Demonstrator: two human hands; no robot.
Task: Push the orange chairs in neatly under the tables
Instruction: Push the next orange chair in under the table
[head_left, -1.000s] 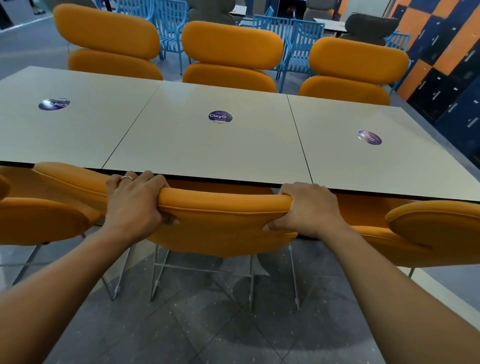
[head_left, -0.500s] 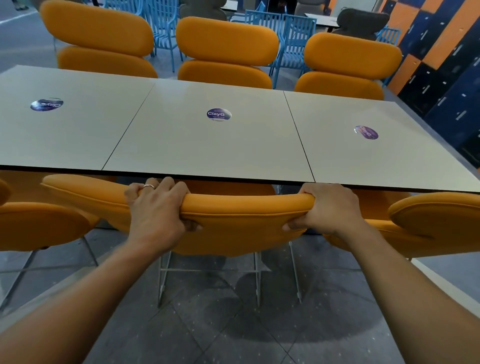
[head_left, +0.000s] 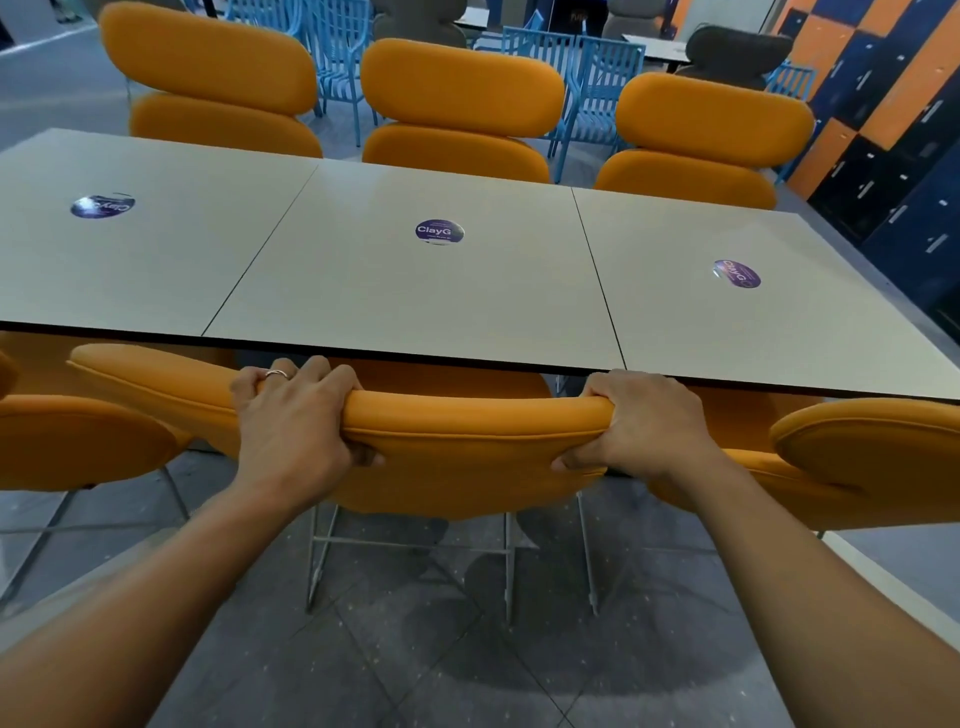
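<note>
An orange padded chair (head_left: 467, 447) stands in front of me at the near edge of a row of pale tables (head_left: 426, 291). My left hand (head_left: 296, 415), with a ring on it, grips the top of the chair's backrest left of its middle. My right hand (head_left: 641, 421) grips the backrest's right end. The backrest sits just under and against the table edge; the seat is hidden beneath the table. Its thin metal legs (head_left: 410, 556) rest on the dark floor.
One orange chair (head_left: 78, 441) flanks mine on the left and another (head_left: 872, 457) on the right. Three orange chairs (head_left: 460, 104) line the table's far side. Blue metal chairs (head_left: 592, 67) stand behind them, and lockers (head_left: 893, 135) fill the right wall.
The chair's backrest has moved forward toward the table edge and a little to the right, with both hands still gripping it. The view has shifted slightly.
</note>
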